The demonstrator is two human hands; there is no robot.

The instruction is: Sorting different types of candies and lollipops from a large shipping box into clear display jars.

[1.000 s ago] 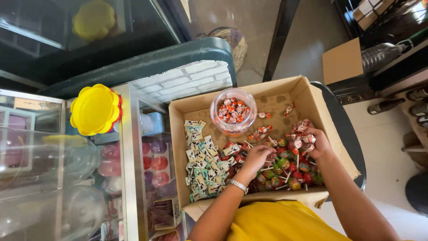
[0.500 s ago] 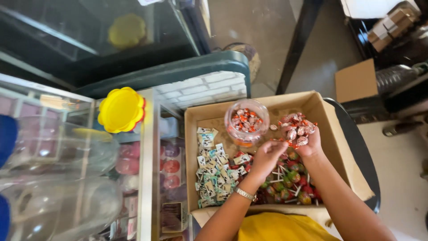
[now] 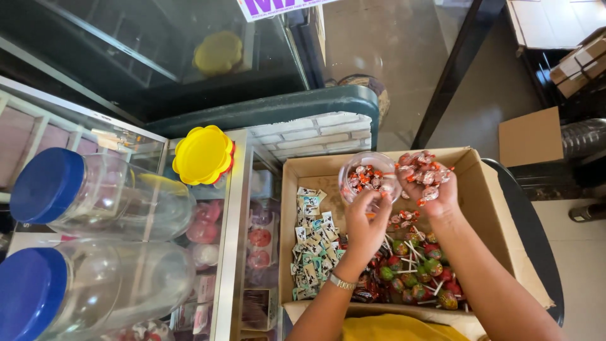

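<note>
- My left hand (image 3: 367,221) grips the rim of the clear jar (image 3: 370,177), fingers curled on it
- My right hand (image 3: 429,189) is cupped around a heap of wrapped candies (image 3: 424,170), just beside the jar mouth
- Both hover over the cardboard box (image 3: 492,208), above lollipops (image 3: 413,271) and small sachets (image 3: 312,246)
- Left of the box: a yellow lid (image 3: 202,155) and two blue-capped jars (image 3: 95,202)

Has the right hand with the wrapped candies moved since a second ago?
Yes. The right hand rose from the lollipop pile to the clear jar at the box's far end.
</note>
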